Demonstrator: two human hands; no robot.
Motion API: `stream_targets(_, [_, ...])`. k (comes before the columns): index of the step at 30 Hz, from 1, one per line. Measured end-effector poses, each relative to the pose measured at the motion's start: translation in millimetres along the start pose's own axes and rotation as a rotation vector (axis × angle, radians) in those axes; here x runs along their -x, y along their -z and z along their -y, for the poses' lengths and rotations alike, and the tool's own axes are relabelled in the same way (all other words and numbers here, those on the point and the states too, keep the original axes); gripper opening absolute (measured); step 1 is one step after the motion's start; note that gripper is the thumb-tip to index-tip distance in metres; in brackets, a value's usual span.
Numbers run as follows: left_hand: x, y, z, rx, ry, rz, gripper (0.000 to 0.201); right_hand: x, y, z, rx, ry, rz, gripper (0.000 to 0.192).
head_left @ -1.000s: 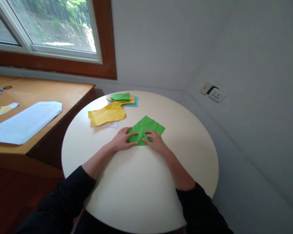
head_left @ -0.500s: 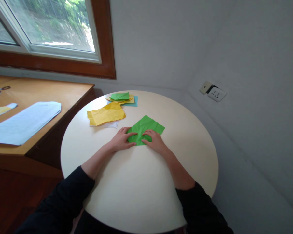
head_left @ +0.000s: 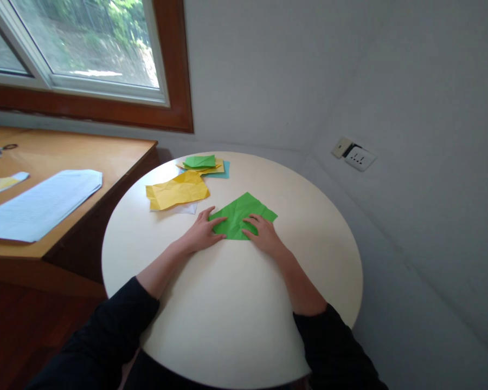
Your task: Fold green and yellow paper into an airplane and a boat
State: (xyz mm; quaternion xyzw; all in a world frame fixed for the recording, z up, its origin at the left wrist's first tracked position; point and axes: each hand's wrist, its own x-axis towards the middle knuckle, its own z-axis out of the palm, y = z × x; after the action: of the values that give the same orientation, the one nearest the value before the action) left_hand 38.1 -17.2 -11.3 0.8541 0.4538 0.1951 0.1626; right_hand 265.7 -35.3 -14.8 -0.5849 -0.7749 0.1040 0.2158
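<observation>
The left hand (head_left: 202,232) and right hand (head_left: 265,235) are held with fingers spread on the creased green paper (head_left: 246,205), which is laid between and just beyond them on the white tabletop (head_left: 228,303). Past the left hand, a yellow sheet (head_left: 177,190) is seen; farther, a green piece (head_left: 200,161) is stacked on other paper (head_left: 226,172).

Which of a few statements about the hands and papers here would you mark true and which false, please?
1. The left hand and right hand both touch the near green sheet. True.
2. The near green sheet is crumpled into a ball. False: it lies spread out, with creases.
3. The yellow sheet lies on the round table. True.
4. The yellow sheet is nearer the right hand than the left hand. False: it is nearer the left hand.
5. A large pale paper lies on the desk. True.
</observation>
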Motion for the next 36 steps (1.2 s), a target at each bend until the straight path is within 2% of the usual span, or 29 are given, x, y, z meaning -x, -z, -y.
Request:
stream_targets(4, [-0.9, -1.4, 4.6, -0.018, 0.042, -0.098, 0.054, 1.7, 5.7, 1.3, 0.069, -0.027, 0.012, 0.03])
stream_targets(8, [-2.9, -5.3, 12.2, -0.023, 0.086, -0.189, 0.047, 2.3, 8.9, -3.8, 0.083, -0.013, -0.032, 0.024])
stream_targets(16, [-5.1, -7.2, 17.2, 0.002, 0.099, -0.263, 0.037, 1.0, 7.1, -6.0, 0.079, -0.022, -0.044, 0.019])
stream_targets(22, [-6.2, -6.7, 15.1, 0.071, 0.056, -0.39, 0.023, 1.4, 4.6, -5.4, 0.042, -0.032, -0.055, 0.018])
stream_targets(26, [-5.0, 2.6, 4.5, 0.139, -0.064, -0.501, 0.014, 1.4, 5.2, -5.2, 0.045, -0.019, -0.014, 0.023])
stream_targets(28, [-2.9, 8.2, -2.7, 0.145, -0.151, -0.48, 0.015, 1.7, 6.6, -3.9, 0.068, -0.023, 0.001, 0.025])
stream_targets(31, [0.5, 12.2, -12.1, 0.129, -0.243, -0.364, 0.015, 2.7, 9.4, 0.2, 0.103, -0.04, 0.01, 0.027])
stream_targets(36, [0.8, 7.8, -17.6, 0.072, -0.253, -0.117, 0.019, 4.9, 14.5, 10.3, 0.148, -0.048, 0.021, 0.026])
